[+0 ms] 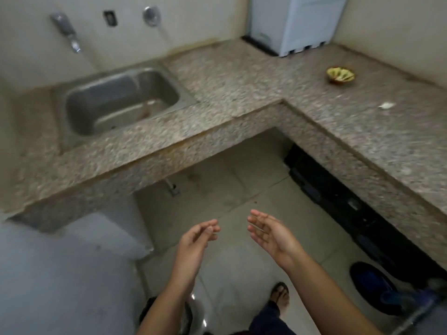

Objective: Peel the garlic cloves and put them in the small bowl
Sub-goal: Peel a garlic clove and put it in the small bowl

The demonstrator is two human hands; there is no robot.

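Observation:
A small yellow-and-brown bowl (341,75) stands on the right arm of the granite counter (242,76), far from me. A small white scrap (386,105), perhaps garlic or its skin, lies on the counter nearer the edge. My left hand (197,238) and my right hand (268,232) hover over the floor in front of the counter, palms facing each other, fingers nearly straight, with nothing in them. The picture is blurred.
A steel sink (121,102) is set in the counter at the left, with a tap (69,32) on the wall above. A white appliance (292,22) stands in the back corner. Dark objects sit under the right counter. My sandalled foot (280,296) is on the tiled floor.

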